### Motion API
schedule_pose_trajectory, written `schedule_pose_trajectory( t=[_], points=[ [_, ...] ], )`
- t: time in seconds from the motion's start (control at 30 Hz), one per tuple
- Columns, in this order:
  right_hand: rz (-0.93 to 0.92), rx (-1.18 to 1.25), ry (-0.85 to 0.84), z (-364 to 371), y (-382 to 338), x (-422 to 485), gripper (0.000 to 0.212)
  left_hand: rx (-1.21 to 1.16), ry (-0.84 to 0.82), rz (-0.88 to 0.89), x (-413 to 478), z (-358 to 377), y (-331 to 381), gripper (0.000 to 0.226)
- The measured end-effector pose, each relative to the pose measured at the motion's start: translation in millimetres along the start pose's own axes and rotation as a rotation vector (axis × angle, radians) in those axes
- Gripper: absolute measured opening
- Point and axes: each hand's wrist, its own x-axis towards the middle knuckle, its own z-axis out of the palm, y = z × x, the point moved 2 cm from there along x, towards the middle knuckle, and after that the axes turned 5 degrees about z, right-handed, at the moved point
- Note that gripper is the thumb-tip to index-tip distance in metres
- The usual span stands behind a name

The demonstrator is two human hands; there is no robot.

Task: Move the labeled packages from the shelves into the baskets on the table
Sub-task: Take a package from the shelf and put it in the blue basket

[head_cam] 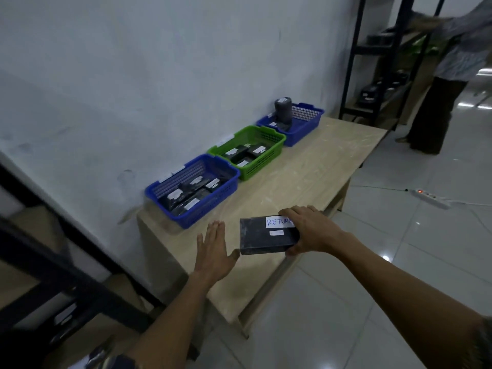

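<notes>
My right hand (310,230) grips a flat black package (262,239) by its right end, above the near part of the wooden table (306,171). A white label on the package reads RETUR, the rest hidden by my fingers. My left hand (214,251) is just left of the package, fingers straight, holding nothing. Three baskets stand in a row along the wall: a near blue basket (229,193) with several labeled black packages, a green basket (277,151) with several more, and a far blue basket (310,123) holding a dark cylindrical package.
A black metal shelf (48,262) with labeled packages stands at my lower left. Another black shelf (378,83) stands beyond the table's far end, where a second person (452,75) reaches onto it. A white power strip (431,197) lies on the tiled floor.
</notes>
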Motion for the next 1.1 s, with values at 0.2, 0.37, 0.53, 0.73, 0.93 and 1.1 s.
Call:
schedule_pose_trajectory(
  t=[0.2,0.37,0.53,0.73,0.93,1.1],
  points=[
    [-0.02,-0.035,0.009,-20,99,61,0.094,0.01,-0.009,-0.021,103,21,56,0.085],
    [-0.086,-0.057,-0.015,-45,176,119,0.096,0.017,0.02,-0.039,184,32,104,0.085],
    [-0.138,-0.084,0.015,-76,241,176,0.095,0.016,0.034,-0.068,250,35,141,0.083],
    [-0.175,-0.098,-0.003,-94,305,254,0.096,0.057,0.043,-0.093,340,52,160,0.084],
    [-0.193,-0.088,-0.034,-93,359,336,0.097,-0.013,0.04,-0.135,439,76,164,0.084],
    [-0.236,-0.105,-0.074,-94,397,395,0.096,-0.008,0.015,-0.167,511,89,167,0.082]
  ],
)
